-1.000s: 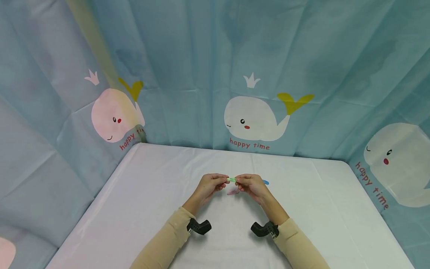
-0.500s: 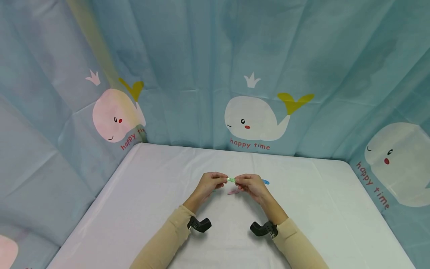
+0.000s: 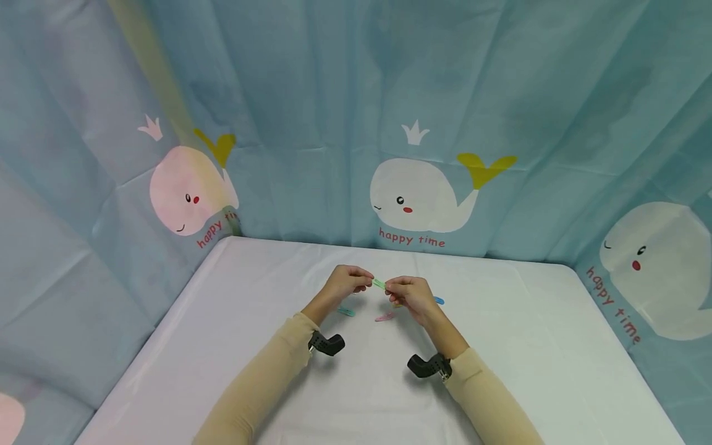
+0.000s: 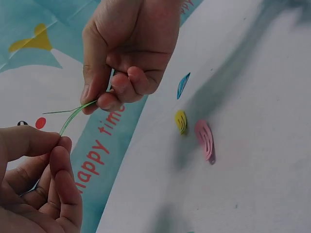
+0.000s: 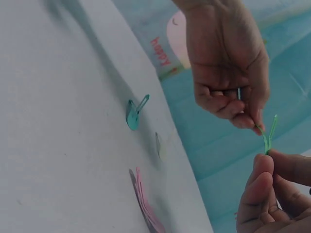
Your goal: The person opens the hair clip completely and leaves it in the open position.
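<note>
A green snap hair clip [image 3: 379,283] is held up between both hands, above the white table. My left hand [image 3: 343,282] pinches one end between thumb and fingertip. The opposite end is pinched by my right hand [image 3: 411,295]. In the right wrist view the green clip [image 5: 268,138] is sprung apart: one strip runs to the left hand [image 5: 226,68], and the other sticks up free above the right hand [image 5: 272,194]. From the left wrist view, the clip [image 4: 73,118] looks bent, with a thin prong apart from its body.
On the white table [image 3: 500,346] lie a teal hair clip [image 3: 347,311] with its prong raised, a pink clip [image 3: 384,316], a yellow clip [image 4: 181,121], a blue clip [image 3: 439,300] and a pale clip [image 5: 159,145]. A whale-print curtain [image 3: 311,123] stands behind.
Both hands have risen farther up the head view and a little left with the green hair clip, which now tilts down to the right. The teal clip has come into fuller view.
</note>
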The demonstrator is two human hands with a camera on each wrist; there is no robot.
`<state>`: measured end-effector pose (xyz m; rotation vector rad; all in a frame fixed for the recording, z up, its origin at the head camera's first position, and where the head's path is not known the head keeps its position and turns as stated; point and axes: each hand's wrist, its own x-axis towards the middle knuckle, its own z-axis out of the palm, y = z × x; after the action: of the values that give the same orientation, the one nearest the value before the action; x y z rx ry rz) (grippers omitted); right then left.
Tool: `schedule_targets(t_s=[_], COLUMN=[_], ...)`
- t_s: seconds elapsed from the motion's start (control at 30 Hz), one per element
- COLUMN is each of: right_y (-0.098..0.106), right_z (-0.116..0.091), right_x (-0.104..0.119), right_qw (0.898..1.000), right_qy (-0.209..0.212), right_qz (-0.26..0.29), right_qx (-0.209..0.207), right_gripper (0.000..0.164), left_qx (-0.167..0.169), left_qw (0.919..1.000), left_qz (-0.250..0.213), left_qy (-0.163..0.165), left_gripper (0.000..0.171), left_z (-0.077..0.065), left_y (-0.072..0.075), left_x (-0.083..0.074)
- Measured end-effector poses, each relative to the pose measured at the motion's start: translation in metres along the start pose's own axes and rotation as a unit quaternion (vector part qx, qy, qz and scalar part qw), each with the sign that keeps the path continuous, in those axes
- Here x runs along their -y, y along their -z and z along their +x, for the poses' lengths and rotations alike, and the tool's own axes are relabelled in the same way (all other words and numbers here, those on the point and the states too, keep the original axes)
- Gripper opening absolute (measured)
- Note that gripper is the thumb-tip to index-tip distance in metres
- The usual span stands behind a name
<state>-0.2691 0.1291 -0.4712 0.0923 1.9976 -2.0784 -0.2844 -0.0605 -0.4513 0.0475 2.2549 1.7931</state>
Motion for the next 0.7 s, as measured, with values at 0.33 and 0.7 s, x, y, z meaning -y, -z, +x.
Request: schedule_targets(t_s=[0.33,0.7], right_y=[0.000,-0.007], right_z=[0.023,0.040], right_x=[-0.002,-0.003], right_qw=[0.998,0.992], right_qy=[-0.018,-0.025], right_qz=[-0.051,-0.108], right_qx=[-0.036,-0.058], right_gripper=[0.020,0.016], left_qx=[-0.035,-0.027], left_qw=[0.9968,0.9797], left_qz=[0.072,0.193], left_qy=[0.000,-0.046], left_gripper=[0.016,0.015], left_z=[0.023,0.051], left_y=[-0.002,0.000], left_x=[0.010,0.018])
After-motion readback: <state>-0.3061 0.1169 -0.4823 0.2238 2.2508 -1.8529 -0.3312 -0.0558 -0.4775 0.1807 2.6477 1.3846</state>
